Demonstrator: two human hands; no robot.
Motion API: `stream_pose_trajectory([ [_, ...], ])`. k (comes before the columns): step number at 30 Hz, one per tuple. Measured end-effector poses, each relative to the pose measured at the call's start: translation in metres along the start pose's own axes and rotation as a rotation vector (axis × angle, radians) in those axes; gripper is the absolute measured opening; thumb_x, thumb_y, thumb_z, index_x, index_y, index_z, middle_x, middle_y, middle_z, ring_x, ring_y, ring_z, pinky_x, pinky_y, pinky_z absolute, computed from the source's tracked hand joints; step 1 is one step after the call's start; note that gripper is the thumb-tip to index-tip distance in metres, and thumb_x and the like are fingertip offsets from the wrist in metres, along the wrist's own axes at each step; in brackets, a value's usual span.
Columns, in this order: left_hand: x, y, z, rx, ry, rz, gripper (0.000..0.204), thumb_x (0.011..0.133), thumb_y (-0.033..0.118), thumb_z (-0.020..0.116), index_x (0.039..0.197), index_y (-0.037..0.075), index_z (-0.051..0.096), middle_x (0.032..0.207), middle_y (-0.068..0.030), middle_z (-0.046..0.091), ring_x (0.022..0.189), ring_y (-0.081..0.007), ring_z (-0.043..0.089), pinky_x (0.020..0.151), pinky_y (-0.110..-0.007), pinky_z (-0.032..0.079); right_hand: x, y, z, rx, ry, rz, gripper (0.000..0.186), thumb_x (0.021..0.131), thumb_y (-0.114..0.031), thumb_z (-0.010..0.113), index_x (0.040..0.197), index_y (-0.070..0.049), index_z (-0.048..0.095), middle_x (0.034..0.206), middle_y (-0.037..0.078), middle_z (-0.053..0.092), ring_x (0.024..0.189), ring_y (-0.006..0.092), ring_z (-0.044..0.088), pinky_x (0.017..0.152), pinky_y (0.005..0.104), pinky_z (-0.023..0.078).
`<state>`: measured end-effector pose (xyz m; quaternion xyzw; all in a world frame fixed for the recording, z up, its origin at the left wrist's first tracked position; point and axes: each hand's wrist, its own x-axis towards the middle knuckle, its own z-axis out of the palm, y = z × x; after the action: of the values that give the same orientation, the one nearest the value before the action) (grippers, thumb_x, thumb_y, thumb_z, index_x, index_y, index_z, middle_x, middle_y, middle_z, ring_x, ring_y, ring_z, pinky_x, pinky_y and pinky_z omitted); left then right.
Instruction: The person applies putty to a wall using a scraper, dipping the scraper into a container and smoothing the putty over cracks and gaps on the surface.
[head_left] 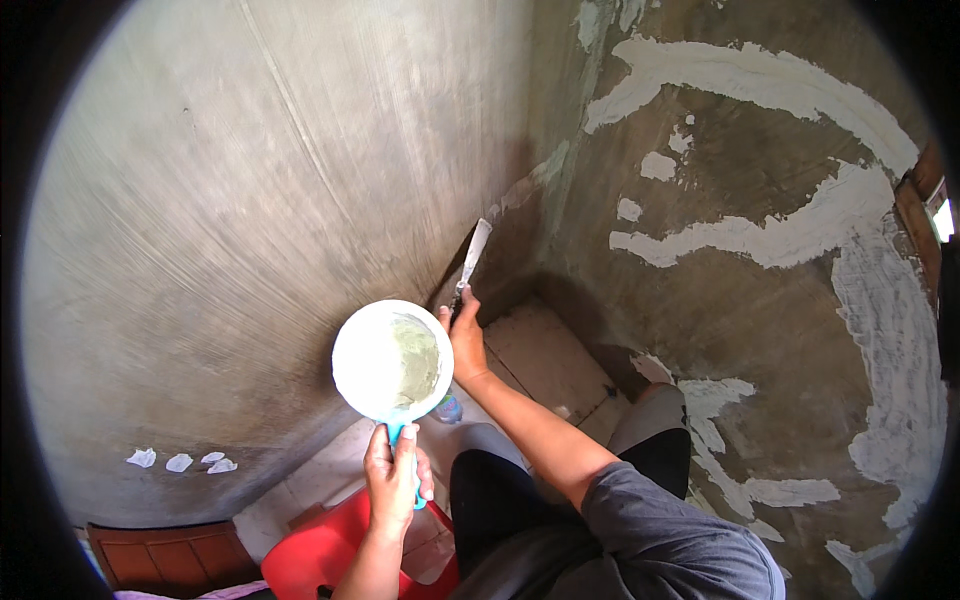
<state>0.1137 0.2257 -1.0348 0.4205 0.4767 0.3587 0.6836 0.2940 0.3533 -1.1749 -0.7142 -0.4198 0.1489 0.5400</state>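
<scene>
My left hand (pixel 395 475) is wrapped round the blue handle of a round white pan (pixel 362 362). Pale grey-green filler paste (pixel 416 358) lies along the right side inside it; bright light washes out the rest. Just beyond the pan's right rim, my right hand (pixel 463 340) grips a putty knife (pixel 476 252) by its handle. The blade points up and away, smeared with whitish paste, its tip close to the bare grey-brown wall (pixel 300 180) in front. Whether the blade touches the wall I cannot tell.
The right-hand wall (pixel 745 150) carries broad white filler bands and patches. A red plastic stool (pixel 315 550) stands at lower left, near a brown wooden panel (pixel 175 558). Between my legs and the corner lies a tiled floor (pixel 545 355). Several white dabs (pixel 180 463) mark the left wall.
</scene>
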Motion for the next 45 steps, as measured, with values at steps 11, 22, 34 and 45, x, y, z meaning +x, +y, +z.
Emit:
stream_pose_trajectory([
  [11, 0.005, 0.006, -0.017, 0.084, -0.094, -0.045, 0.025, 0.105, 0.029, 0.057, 0.111, 0.005, 0.054, 0.059, -0.0024, 0.051, 0.037, -0.0099, 0.045, 0.035, -0.026, 0.038, 0.019, 0.019, -0.063, -0.021, 0.074, -0.096, 0.048, 0.106, -0.023, 0.049, 0.145, 0.001, 0.035, 0.133, 0.031, 0.055, 0.118, 0.0443, 0.059, 0.101, 0.047, 0.047],
  [22, 0.002, 0.001, -0.018, 0.202, -0.215, 0.0, 0.021, 0.104, 0.025, 0.06, 0.103, 0.004, 0.057, 0.062, -0.0002, 0.057, 0.045, -0.0063, 0.05, 0.041, -0.024, 0.041, -0.045, -0.168, -0.294, 0.031, -0.288, -0.043, 0.022, 0.103, -0.007, 0.057, 0.118, 0.002, 0.069, 0.085, 0.004, 0.065, 0.059, 0.0043, 0.053, 0.051, 0.0206, 0.044],
  [34, 0.005, -0.011, -0.019, 0.676, -0.121, 0.3, 0.03, 0.097, 0.027, 0.069, 0.105, 0.002, 0.054, 0.077, -0.0221, 0.069, 0.074, -0.0423, 0.071, 0.059, -0.045, 0.053, -0.083, -0.187, -0.266, -0.264, -0.53, 0.015, 0.02, 0.096, -0.003, 0.059, 0.112, 0.005, 0.068, 0.084, 0.019, 0.068, 0.071, 0.0282, 0.07, 0.068, 0.0338, 0.054],
  [45, 0.006, -0.015, -0.017, 0.725, -0.121, 0.376, 0.032, 0.097, 0.029, 0.07, 0.106, 0.003, 0.055, 0.079, -0.0231, 0.07, 0.076, -0.0437, 0.07, 0.06, -0.046, 0.054, -0.068, -0.157, -0.237, -0.286, -0.471, -0.109, 0.02, 0.099, -0.01, 0.058, 0.111, 0.002, 0.067, 0.088, 0.02, 0.069, 0.076, 0.0332, 0.071, 0.069, 0.0377, 0.055],
])
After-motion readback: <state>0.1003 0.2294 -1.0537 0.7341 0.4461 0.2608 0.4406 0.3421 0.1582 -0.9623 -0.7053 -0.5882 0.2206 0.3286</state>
